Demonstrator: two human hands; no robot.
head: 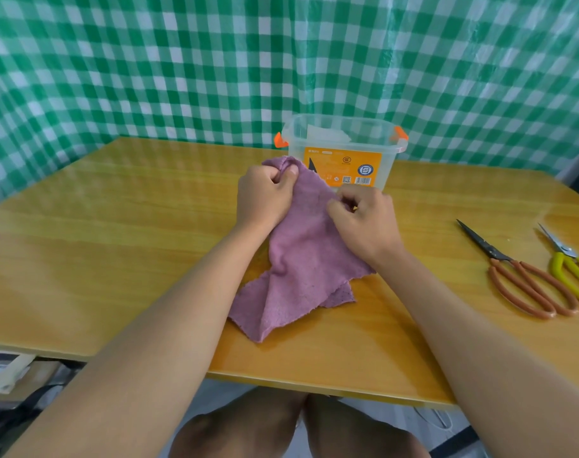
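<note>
Cloth (pixel 301 259) mid-table (pixel 83 246), bunched. L hand (pixel 265 196) pinching top edge at 11 o'clock, R hand (pixel 364 219) pinching edge at 1. Box (pixel 344 150) at 12, scissors (pixel 519 276) at 3.

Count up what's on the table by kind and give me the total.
Cloth: 1, the purple cloth, gripped by the left hand and the right hand
Scissors: 2, the orange-handled scissors and the yellow-handled scissors
Box: 1, the clear plastic box
Total: 4
</note>
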